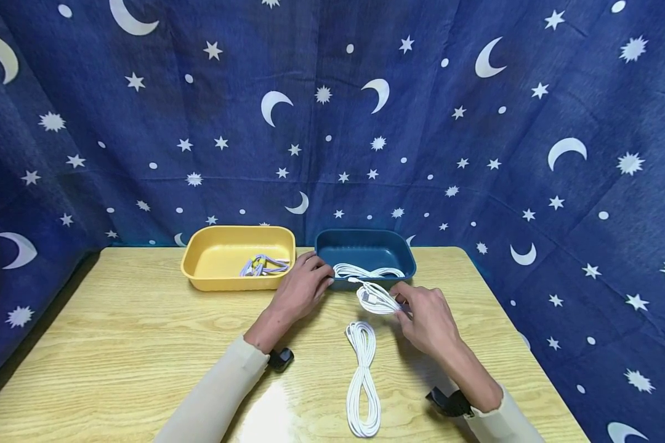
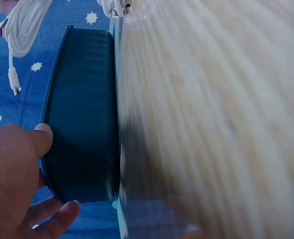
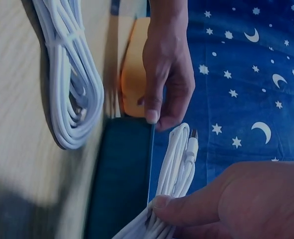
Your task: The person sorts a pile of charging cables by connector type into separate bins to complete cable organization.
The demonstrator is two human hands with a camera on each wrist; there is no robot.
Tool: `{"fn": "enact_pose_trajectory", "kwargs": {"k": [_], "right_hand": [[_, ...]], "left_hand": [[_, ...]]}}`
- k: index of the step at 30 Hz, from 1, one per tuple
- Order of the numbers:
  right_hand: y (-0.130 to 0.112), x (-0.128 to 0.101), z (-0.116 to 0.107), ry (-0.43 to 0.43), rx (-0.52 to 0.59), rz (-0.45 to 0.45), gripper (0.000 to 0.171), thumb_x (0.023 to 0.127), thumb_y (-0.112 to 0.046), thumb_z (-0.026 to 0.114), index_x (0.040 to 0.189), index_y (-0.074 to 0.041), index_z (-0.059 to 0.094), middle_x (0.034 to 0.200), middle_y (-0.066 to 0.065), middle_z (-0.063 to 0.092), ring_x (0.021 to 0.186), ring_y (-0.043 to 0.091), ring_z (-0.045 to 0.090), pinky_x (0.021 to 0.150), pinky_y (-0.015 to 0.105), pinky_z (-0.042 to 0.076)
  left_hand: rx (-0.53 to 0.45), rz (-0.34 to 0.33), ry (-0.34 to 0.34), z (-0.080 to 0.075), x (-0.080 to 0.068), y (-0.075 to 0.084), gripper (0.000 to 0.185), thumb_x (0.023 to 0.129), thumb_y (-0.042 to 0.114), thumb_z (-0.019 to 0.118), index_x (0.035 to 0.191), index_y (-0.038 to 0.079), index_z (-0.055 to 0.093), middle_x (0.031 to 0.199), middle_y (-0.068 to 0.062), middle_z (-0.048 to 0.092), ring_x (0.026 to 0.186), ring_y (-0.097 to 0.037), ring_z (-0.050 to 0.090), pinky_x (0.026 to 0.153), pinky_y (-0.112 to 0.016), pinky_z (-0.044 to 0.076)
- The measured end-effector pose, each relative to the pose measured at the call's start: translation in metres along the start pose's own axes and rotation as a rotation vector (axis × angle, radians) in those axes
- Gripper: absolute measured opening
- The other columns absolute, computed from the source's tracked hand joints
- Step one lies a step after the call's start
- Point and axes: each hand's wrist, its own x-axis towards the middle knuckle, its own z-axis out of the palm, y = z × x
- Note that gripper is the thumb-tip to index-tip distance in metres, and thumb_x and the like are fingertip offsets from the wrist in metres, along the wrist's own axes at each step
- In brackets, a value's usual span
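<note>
A blue cloth printed with white moons and stars (image 1: 332, 111) fills the upper two thirds of the head view and runs down both sides. Below it, a pale wooden table (image 1: 116, 344) takes up the lower third of the frame.

At the table's far edge, just left of centre, sits a yellow tray (image 1: 199, 271) with a small purple-and-white cable bundle (image 1: 263, 266) lying in its right part. Just beside it, at centre, sits a dark blue tray (image 1: 366, 246); a coiled white cable (image 1: 368, 271) lies inside it.

The left hand (image 1: 302, 286) rests at the blue tray's near left corner, thumb and fingers curled over the rim; the left wrist view shows the thumb pressed on the tray's outer wall and fingers wrapped below it, so the hand grips the tray.

The right hand (image 1: 429, 317), right of centre, pinches a small bundle of white cable (image 1: 375, 298) between thumb and fingers, held just above the blue tray's near rim. In the right wrist view, at the lower middle of the frame, the thumb is clamped across the strands and a plug end (image 3: 193, 142) sticks up free.

A long looped white cable (image 1: 362, 378) lies on the table in the lower centre, between the two forearms, touching neither hand.
</note>
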Motion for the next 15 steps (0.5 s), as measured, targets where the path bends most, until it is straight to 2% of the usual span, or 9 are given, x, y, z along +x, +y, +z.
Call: {"fn": "enact_pose_trajectory", "kwargs": {"k": [4, 8, 15], "right_hand": [[0.004, 0.007, 0.0, 0.032, 0.004, -0.032, 0.035, 0.076, 0.003, 0.087, 0.104, -0.014, 0.074, 0.086, -0.001, 0.074, 0.077, 0.021, 0.067, 0.075, 0.043, 0.043], [0.009, 0.013, 0.003, 0.048, 0.015, -0.046, 0.035, 0.078, 0.004, 0.085, 0.107, -0.014, 0.075, 0.091, 0.001, 0.077, 0.084, 0.025, 0.07, 0.078, 0.046, 0.043], [0.012, 0.024, 0.01, 0.053, 0.033, -0.034, 0.034, 0.084, 0.005, 0.08, 0.112, -0.014, 0.076, 0.108, 0.007, 0.079, 0.097, 0.032, 0.072, 0.081, 0.051, 0.041]], "left_hand": [[-0.008, 0.022, 0.026, 0.0, 0.0, 0.001, 0.008, 0.105, 0.018, 0.069, 0.105, 0.015, 0.076, 0.111, -0.007, 0.068, 0.128, -0.037, 0.057, 0.112, -0.047, 0.046], [-0.007, 0.016, 0.022, 0.0, 0.0, 0.001, 0.007, 0.104, 0.017, 0.07, 0.105, 0.014, 0.076, 0.111, -0.006, 0.067, 0.128, -0.035, 0.057, 0.112, -0.045, 0.046], [0.0, 0.023, 0.035, 0.001, -0.001, 0.0, 0.006, 0.103, 0.016, 0.071, 0.104, 0.014, 0.076, 0.11, -0.006, 0.068, 0.129, -0.036, 0.057, 0.114, -0.046, 0.045]]}}
